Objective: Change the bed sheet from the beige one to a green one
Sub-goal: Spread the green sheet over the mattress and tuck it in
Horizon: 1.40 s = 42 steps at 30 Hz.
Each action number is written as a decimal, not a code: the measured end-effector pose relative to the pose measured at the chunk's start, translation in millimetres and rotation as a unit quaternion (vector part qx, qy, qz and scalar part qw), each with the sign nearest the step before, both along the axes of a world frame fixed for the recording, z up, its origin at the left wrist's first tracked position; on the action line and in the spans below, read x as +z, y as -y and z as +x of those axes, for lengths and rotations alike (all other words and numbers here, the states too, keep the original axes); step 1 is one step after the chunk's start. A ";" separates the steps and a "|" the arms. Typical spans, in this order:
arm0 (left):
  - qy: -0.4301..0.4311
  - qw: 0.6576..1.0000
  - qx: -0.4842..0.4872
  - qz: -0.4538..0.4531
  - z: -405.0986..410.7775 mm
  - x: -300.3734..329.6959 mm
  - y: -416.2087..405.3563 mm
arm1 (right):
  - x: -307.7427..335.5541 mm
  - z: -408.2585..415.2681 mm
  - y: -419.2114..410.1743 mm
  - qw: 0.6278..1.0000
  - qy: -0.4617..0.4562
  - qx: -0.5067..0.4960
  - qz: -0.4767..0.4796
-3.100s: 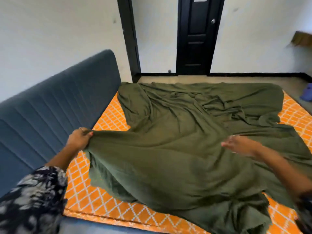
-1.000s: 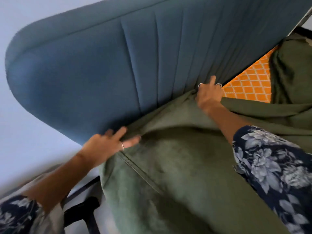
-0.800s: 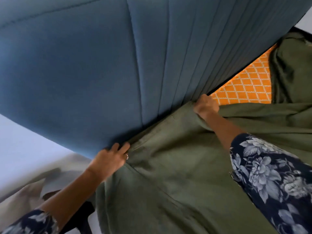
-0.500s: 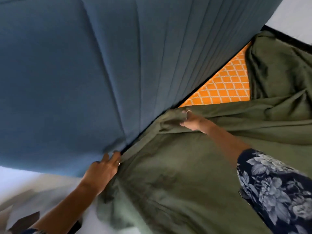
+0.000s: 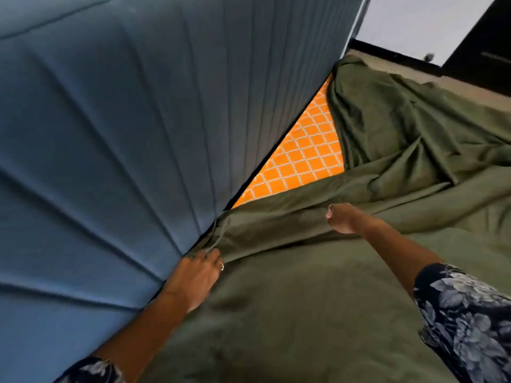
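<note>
Green sheet [image 5: 318, 299] covers the mattress [image 5: 301, 158] beside the headboard [image 5: 138, 134], leaving an orange patch exposed. Left hand [image 5: 197, 275] presses the sheet edge against the headboard base; right hand [image 5: 344, 218] pinches a fold farther along. Risk: uneven pulling may drag the tucked edge free.

A home bedroom.
A mattress [image 5: 301, 158] under a green sheet [image 5: 304, 313] meets a padded headboard [image 5: 124, 134]; a dark door [image 5: 486, 42] stands beyond.
</note>
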<state>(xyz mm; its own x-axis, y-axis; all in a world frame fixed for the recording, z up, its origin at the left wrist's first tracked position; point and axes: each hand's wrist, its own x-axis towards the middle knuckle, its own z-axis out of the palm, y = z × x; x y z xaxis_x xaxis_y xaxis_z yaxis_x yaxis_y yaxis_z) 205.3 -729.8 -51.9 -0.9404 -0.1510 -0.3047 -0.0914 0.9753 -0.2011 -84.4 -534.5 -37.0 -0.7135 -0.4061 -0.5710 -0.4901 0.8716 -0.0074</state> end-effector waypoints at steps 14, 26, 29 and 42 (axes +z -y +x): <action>-0.040 0.996 -0.066 -0.049 -236.3 -62.1 21.9 | -68.3 -117.6 10.4 0.975 -0.148 0.153 0.056; 0.005 0.991 0.108 0.078 -294.8 -141.5 27.1 | -143.1 -158.0 51.7 0.972 -0.150 0.166 0.067; -0.146 0.976 0.087 0.133 -290.5 -139.0 25.2 | -138.8 -155.3 32.8 0.951 -0.222 0.213 -0.034; -0.118 0.940 -0.022 0.321 -245.0 -139.1 -38.6 | -131.7 -103.1 -120.7 0.955 -0.160 0.247 -0.040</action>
<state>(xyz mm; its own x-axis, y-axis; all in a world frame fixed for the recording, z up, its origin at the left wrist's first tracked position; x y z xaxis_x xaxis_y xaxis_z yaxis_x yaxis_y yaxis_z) -39.7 -691.2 -191.0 -0.9941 0.0336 -0.1028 -0.0164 0.8930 0.4497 -187.5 -413.8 -168.7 -0.5558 -0.7719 -0.3085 -0.8300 0.5357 0.1550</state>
